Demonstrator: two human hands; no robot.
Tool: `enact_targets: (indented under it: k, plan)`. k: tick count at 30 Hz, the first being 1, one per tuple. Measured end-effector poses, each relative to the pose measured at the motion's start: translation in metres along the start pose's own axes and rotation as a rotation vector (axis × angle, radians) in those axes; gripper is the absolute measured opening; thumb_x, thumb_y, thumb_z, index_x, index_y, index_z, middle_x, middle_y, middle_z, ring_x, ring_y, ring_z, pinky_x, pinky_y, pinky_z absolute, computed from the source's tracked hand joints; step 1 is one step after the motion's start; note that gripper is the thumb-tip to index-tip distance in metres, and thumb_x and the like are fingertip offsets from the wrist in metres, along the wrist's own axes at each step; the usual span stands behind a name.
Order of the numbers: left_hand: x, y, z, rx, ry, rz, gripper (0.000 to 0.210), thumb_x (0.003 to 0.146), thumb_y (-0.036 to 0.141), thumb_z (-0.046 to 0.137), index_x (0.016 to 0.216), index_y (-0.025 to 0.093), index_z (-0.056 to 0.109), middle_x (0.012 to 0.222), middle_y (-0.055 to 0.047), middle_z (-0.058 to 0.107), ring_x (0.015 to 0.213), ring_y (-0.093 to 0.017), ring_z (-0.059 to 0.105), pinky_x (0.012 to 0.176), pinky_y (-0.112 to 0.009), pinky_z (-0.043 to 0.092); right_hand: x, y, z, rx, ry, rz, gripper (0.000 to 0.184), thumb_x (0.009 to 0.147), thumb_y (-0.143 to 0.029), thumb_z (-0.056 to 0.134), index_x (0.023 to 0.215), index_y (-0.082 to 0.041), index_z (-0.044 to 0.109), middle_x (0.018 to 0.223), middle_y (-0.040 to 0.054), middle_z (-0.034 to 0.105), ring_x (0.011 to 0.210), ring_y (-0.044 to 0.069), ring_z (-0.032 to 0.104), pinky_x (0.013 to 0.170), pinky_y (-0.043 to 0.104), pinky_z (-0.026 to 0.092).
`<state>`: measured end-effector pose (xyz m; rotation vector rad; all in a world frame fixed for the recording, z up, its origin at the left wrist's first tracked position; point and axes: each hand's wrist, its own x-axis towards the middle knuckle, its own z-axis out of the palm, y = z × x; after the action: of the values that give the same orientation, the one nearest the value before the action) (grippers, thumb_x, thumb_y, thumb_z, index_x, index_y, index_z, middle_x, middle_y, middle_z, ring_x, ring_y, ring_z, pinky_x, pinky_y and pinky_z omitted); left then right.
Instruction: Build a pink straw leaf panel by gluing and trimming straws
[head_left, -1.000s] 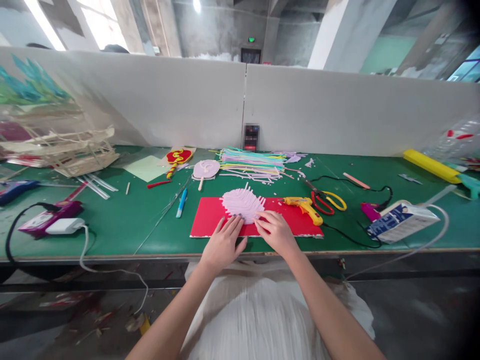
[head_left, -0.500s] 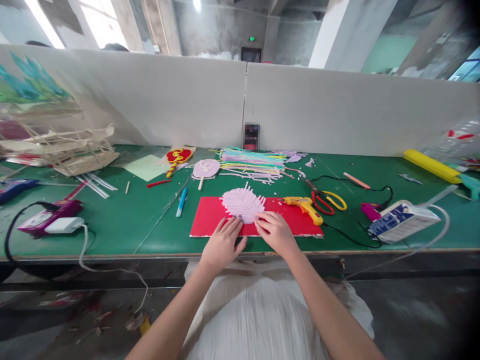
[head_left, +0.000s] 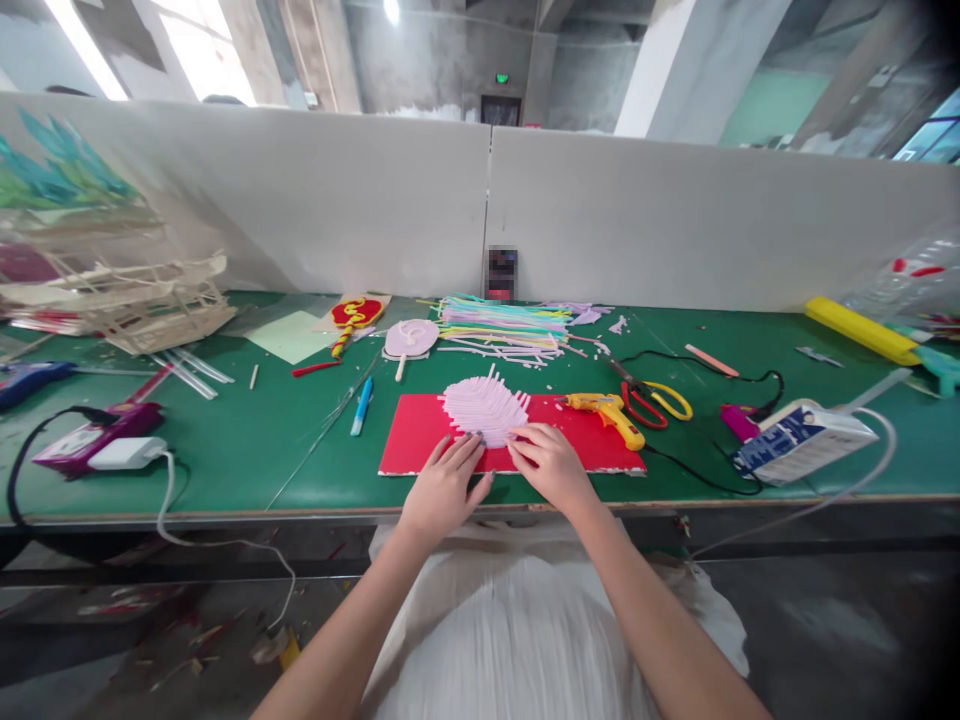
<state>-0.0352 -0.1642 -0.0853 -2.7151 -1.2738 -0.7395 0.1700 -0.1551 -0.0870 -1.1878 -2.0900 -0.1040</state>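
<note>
One blue glue gun (head_left: pixel 34 384), cut off by the view's edge, far left of the left hand. Next, closer, a magenta power strip (head_left: pixel 97 440) with a white plug adapter (head_left: pixel 127 454). Then clear glue sticks (head_left: pixel 187 376), a pale green sheet (head_left: pixel 295 338), a red-and-yellow fan-shaped piece (head_left: pixel 357 312), and a blue pen-like tool (head_left: pixel 361 406), ahead and left of the hand. Beyond the fingers, a lilac fan-shaped piece (head_left: pixel 417 338) on a pale stick.

Left hand (head_left: pixel 445 487): palm down, fingers side by side, tips on the near edge of a lilac leaf-shaped panel (head_left: pixel 486 405) of thin strips, thumb apart. Panel on a red board (head_left: pixel 416 430), just ahead of both hands; farther ahead, a bundle of coloured strips (head_left: pixel 506 322).

Right hand (head_left: pixel 549 462): thumb and forefinger close together at the panel's near right edge; cannot tell whether pinching anything. Just right of it, a yellow glue gun (head_left: pixel 611 415); farther right, red-and-yellow-handled scissors (head_left: pixel 639 393) and, well apart, a blue-and-white carton (head_left: pixel 806 442).
</note>
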Motion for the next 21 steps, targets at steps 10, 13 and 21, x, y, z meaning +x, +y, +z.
enact_targets:
  k: [10, 13, 21]
  plan:
    - [0.0013, 0.0012, -0.0041, -0.015, -0.005, -0.009, 0.041, 0.094, 0.036, 0.042, 0.126, 0.014, 0.057, 0.131, -0.013, 0.059, 0.124, -0.027, 0.051, 0.109, -0.046, 0.037, 0.0002, 0.0003, -0.0001, 0.010, 0.005, -0.007, 0.023, 0.089, -0.018, 0.053, 0.091, -0.024, 0.074, 0.102, 0.0056, 0.072, 0.097, 0.021, 0.061, 0.088, 0.038, 0.052]
    - [0.0014, 0.0007, -0.0040, -0.020, 0.000, -0.013, 0.040, 0.094, 0.036, 0.042, 0.124, 0.014, 0.059, 0.131, -0.012, 0.059, 0.127, -0.027, 0.049, 0.110, -0.048, 0.035, -0.0001, 0.0009, 0.0004, -0.001, 0.008, -0.012, 0.023, 0.089, -0.018, 0.053, 0.090, -0.024, 0.074, 0.102, 0.0052, 0.072, 0.096, 0.020, 0.061, 0.087, 0.038, 0.052]
    - [0.0022, 0.0000, -0.0025, -0.116, -0.010, -0.049, 0.038, 0.094, 0.036, 0.044, 0.122, 0.017, 0.060, 0.132, -0.012, 0.057, 0.128, -0.028, 0.047, 0.111, -0.048, 0.032, 0.0008, -0.0017, -0.0011, 0.000, 0.020, -0.019, 0.021, 0.088, -0.017, 0.054, 0.089, -0.023, 0.074, 0.101, 0.0056, 0.072, 0.096, 0.021, 0.062, 0.086, 0.038, 0.052]
